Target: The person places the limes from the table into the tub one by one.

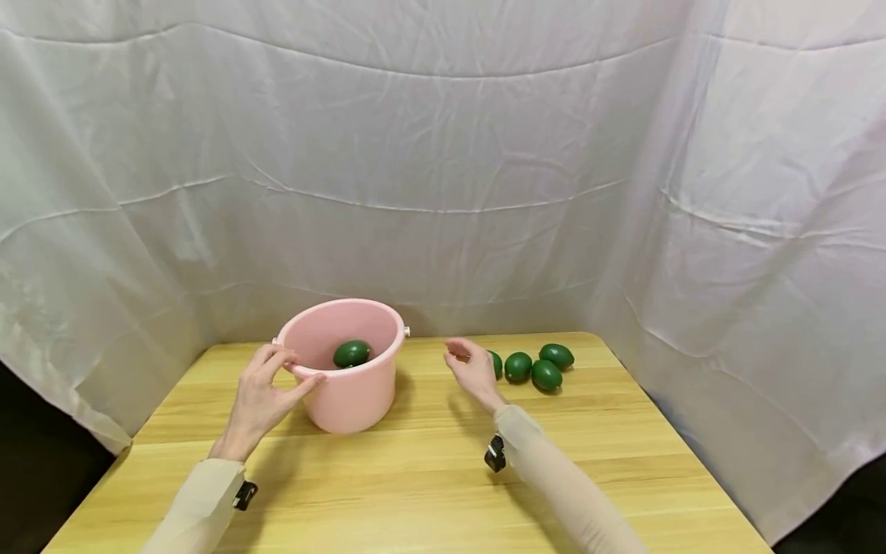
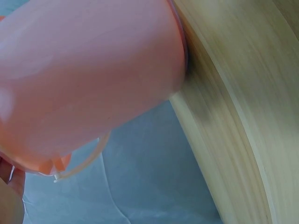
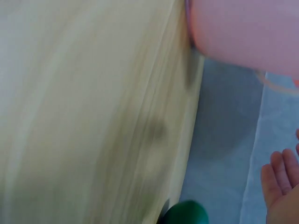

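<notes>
A pink bucket point(image 1: 349, 404) stands upright at the table's back left, and its wall fills much of the left wrist view. My left hand point(image 1: 259, 396) grips the near left of its rim, thumb on the outer side and fingers over the edge. Inside the bucket lies a dark green lime point(image 1: 351, 353); the bottom is mostly hidden. To the right of the bucket, my right hand point(image 1: 474, 375) hovers above the table with nothing in it, its fingers loosely bent. Several limes point(image 1: 546, 375) lie just right of that hand, one partly hidden behind it.
The wooden table point(image 1: 429, 477) ends at a back edge close behind the bucket and limes. A pale curtain point(image 1: 429, 254) hangs behind and along both sides. A thin bucket handle point(image 2: 88, 161) hangs down on the far side.
</notes>
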{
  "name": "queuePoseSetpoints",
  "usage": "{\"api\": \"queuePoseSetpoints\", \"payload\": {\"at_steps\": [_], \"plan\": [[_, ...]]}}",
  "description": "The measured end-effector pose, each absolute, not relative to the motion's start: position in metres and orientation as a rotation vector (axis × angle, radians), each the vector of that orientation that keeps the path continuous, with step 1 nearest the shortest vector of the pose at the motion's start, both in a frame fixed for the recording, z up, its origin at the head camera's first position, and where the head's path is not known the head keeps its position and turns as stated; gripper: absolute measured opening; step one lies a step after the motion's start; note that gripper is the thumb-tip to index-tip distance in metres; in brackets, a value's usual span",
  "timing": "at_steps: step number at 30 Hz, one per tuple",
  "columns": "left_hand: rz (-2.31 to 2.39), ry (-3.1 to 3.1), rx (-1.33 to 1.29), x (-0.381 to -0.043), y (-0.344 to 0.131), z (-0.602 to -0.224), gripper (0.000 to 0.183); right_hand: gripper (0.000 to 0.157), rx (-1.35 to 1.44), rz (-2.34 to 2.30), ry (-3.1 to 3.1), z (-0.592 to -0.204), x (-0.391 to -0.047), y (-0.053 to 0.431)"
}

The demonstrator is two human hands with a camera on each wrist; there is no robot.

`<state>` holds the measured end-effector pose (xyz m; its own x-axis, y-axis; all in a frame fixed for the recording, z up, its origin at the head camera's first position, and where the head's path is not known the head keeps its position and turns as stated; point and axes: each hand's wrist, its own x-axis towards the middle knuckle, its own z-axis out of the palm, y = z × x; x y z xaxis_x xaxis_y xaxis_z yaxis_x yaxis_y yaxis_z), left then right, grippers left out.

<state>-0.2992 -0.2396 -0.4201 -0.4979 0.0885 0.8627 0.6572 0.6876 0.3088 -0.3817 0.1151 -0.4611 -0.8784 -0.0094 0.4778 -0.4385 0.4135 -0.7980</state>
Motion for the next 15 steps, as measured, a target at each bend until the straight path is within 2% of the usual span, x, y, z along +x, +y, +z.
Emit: {"api": "queuePoseSetpoints", "payload": {"at_steps": [15], "plan": [[-0.79,-1.985,-0.576,-0.299,-0.239,-0.419,0.041,0.05,0.101,1.171,-2.634,-0.472,-0.406,0.165]]}}
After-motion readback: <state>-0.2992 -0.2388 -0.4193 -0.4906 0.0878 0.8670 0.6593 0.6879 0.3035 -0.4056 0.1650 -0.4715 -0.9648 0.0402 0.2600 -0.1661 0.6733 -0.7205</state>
